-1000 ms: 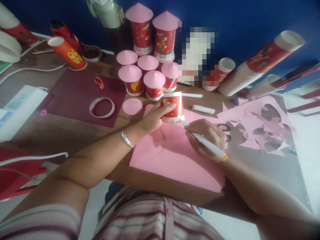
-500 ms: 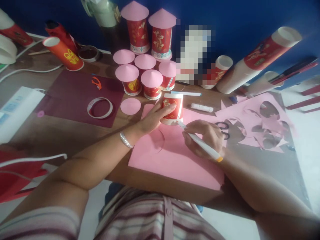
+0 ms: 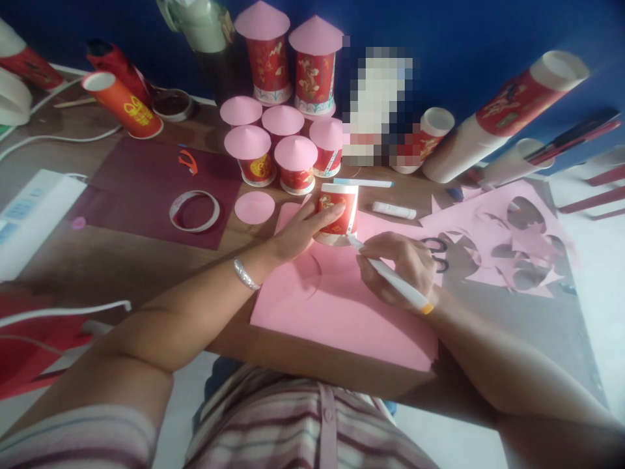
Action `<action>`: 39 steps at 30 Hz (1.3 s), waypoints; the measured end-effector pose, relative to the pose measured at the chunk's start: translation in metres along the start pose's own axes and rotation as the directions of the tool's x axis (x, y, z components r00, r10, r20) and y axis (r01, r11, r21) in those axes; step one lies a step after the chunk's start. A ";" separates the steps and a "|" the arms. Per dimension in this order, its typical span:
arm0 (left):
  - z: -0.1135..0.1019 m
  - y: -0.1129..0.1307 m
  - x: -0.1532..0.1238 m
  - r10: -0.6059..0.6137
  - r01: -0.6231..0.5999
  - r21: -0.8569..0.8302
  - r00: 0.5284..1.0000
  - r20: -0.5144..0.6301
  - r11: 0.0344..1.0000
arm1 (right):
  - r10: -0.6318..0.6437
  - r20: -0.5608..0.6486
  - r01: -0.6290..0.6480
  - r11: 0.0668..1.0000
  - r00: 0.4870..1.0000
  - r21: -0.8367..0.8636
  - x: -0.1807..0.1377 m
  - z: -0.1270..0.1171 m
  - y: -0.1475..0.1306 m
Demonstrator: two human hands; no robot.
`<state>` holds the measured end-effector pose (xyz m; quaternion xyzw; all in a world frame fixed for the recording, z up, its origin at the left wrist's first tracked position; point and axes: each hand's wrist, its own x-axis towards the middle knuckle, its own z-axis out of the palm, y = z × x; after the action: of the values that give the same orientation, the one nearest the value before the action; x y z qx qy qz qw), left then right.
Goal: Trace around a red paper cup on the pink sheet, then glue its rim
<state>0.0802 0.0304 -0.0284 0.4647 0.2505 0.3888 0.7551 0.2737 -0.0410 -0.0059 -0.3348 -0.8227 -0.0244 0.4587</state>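
My left hand (image 3: 295, 231) grips a red paper cup (image 3: 338, 212) that stands upside down on a pink paper sheet (image 3: 342, 306). My right hand (image 3: 400, 264) holds a white marker (image 3: 390, 277) with an orange end, its tip against the cup's base on the paper. A drawn circle (image 3: 307, 277) shows on the pink sheet just left of the cup. A silver bracelet sits on my left wrist.
Several red cups with pink cone lids (image 3: 278, 143) stand behind. A pink paper disc (image 3: 254, 207), a tape ring (image 3: 194, 210) on a maroon sheet, a glue stick (image 3: 394, 210), scissors (image 3: 439, 255), cut pink scraps (image 3: 517, 241) and cup stacks (image 3: 508, 111) lie around.
My view shifted slightly; the marker tip has crept a little along the cup's base. The left hand stays on the cup.
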 end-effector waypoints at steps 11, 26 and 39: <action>-0.002 -0.001 0.001 -0.002 0.002 -0.025 1.000 0.011 1.000 | 0.011 0.009 -0.011 1.000 1.000 -0.007 0.001 -0.001 -0.001; 0.000 0.001 -0.001 -0.032 0.032 0.001 0.999 -0.007 0.999 | 0.010 0.026 -0.009 1.000 1.000 -0.009 0.003 -0.001 -0.001; 0.000 0.000 0.000 -0.013 0.013 0.012 1.000 -0.007 1.000 | 0.002 0.034 -0.001 1.000 0.999 -0.016 0.002 -0.001 0.000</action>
<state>0.0800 0.0306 -0.0285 0.4664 0.2582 0.3840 0.7539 0.2734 -0.0405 -0.0035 -0.3394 -0.8300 -0.0249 0.4420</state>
